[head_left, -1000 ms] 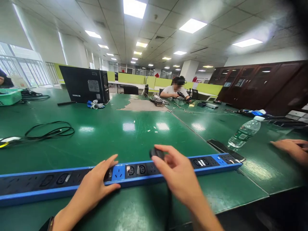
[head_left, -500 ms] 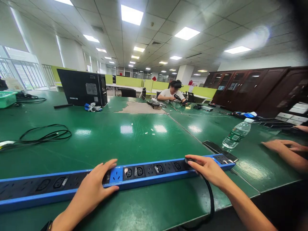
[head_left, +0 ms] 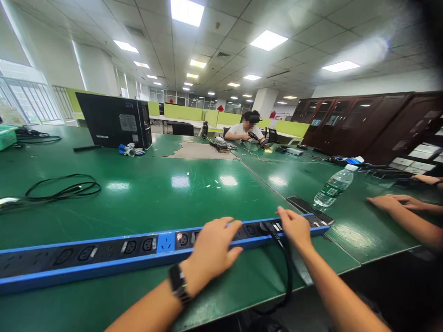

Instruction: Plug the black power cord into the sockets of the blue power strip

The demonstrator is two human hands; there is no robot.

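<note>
A long blue and black power strip (head_left: 104,253) lies across the green table (head_left: 166,193) near its front edge. My left hand (head_left: 212,249), with a watch on the wrist, rests flat on the strip right of its middle, fingers stretched over the sockets. My right hand (head_left: 294,228) lies on the strip near its right end, fingers extended. A black plug (head_left: 267,227) sits in a socket between my two hands, just left of my right hand. Its black cable (head_left: 288,276) loops down over the table's front edge.
A water bottle (head_left: 332,186) lies on its side right of the strip, with a flat black device (head_left: 304,205) beside it. Another person's hands (head_left: 394,203) rest on the table at right. A coiled black cable (head_left: 65,189) lies left; a computer tower (head_left: 114,120) and a seated person (head_left: 247,129) are farther back.
My left hand has slid right along the strip to just left of the plug. My right hand carried the plug to the strip's right part; the plug now sits in a socket.
</note>
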